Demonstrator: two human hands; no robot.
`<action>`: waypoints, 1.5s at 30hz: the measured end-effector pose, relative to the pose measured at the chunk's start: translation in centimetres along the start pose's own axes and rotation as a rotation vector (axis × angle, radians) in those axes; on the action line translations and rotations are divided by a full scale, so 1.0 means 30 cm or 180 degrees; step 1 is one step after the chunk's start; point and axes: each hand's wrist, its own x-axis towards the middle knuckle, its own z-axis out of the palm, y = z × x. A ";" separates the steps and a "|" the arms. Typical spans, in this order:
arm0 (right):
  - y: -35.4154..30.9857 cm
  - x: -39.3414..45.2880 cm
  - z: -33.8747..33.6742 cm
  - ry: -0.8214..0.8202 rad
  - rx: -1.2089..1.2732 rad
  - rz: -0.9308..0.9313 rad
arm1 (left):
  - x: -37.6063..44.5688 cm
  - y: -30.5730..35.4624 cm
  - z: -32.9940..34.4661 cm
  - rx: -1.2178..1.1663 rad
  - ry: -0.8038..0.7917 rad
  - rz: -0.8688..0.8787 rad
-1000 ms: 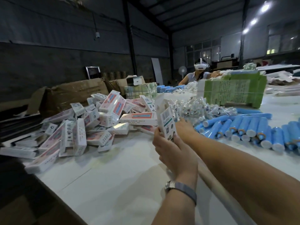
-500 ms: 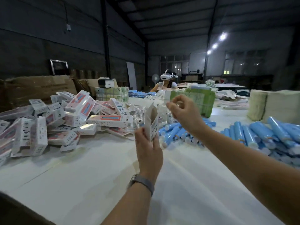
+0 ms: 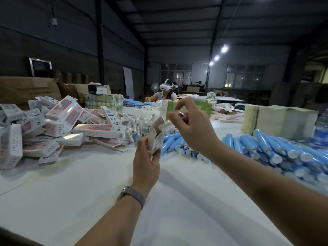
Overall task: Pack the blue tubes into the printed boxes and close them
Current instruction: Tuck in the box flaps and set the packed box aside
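Observation:
My left hand point(image 3: 146, 162) grips a small printed box point(image 3: 157, 137) upright over the white table point(image 3: 88, 192), its top flaps open. Just above and to the right of the box, my right hand point(image 3: 192, 128) is raised and pinches a small clear piece point(image 3: 181, 114) between thumb and fingers. Blue tubes point(image 3: 266, 148) with white caps lie heaped to the right, and more blue tubes point(image 3: 174, 143) lie right behind the box. Several printed boxes point(image 3: 62, 125) with pink fronts are piled at the left.
A heap of clear plastic packets point(image 3: 138, 123) lies behind the box. A green carton point(image 3: 205, 105) and a stack of pale sheets point(image 3: 278, 121) stand further back. Another person wearing a headset point(image 3: 166, 92) sits at the far end. Brown cardboard cartons point(image 3: 26, 89) line the left.
My right hand has left the box and risen up to the right, now pinching a small clear piece. My left hand keeps the box upright. The view has swung right.

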 end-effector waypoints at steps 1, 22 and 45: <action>0.002 0.002 -0.002 0.0043 -0.0018 -0.0015 | -0.002 0.001 0.002 0.0004 -0.0045 0.0042; 0.123 -0.023 0.089 0.0534 -0.0790 -0.1143 | -0.007 -0.011 0.022 0.0134 -0.0240 0.0145; 0.153 -0.005 0.047 0.0445 -0.0576 -0.0784 | -0.018 0.001 0.032 -0.0089 -0.0611 0.0129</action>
